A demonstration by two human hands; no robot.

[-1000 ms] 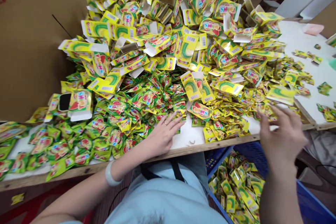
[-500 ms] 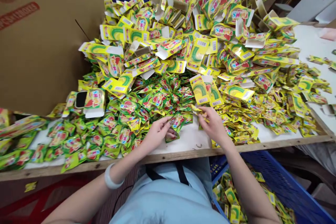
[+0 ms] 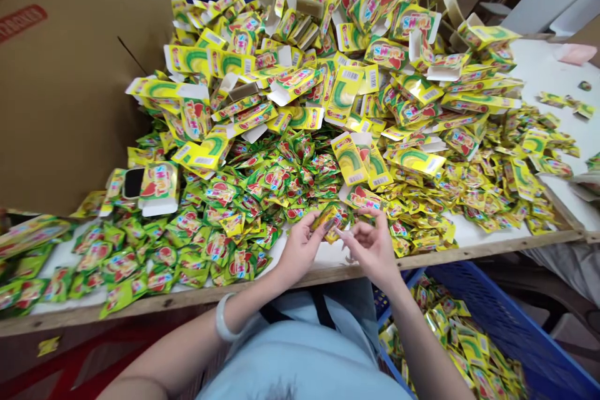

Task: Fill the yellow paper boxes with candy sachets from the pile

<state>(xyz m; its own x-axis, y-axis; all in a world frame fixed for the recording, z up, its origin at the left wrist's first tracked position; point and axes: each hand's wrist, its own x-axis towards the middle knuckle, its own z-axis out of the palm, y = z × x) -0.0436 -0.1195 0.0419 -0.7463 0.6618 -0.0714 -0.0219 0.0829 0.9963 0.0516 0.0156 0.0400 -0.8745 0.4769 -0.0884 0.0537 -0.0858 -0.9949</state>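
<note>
Near the table's front edge, my left hand (image 3: 300, 249) is closed on a yellow packet (image 3: 330, 221), thumb and fingers round its left side. My right hand (image 3: 374, 249) is beside it on the right, its thumb and index finger pinched at the packet's right end on something small and whitish that I cannot make out. A yellow box (image 3: 365, 198) with a red fruit print lies just beyond my right hand. Green packets (image 3: 220, 194) are heaped beyond and left of my hands; small yellow packets (image 3: 422, 225) spread to the right.
Many flattened or open yellow boxes (image 3: 347, 95) form a tall pile at the back. A large brown carton (image 3: 79, 87) stands at the left, near a dark phone-like object (image 3: 134, 183). Below the wooden table edge (image 3: 497, 254) is a blue crate (image 3: 520, 331) holding yellow packets.
Both hands have come together at a yellow packet. My left hand has left the green packet it was at. A yellow box now lies by my right hand. The view has shifted slightly.
</note>
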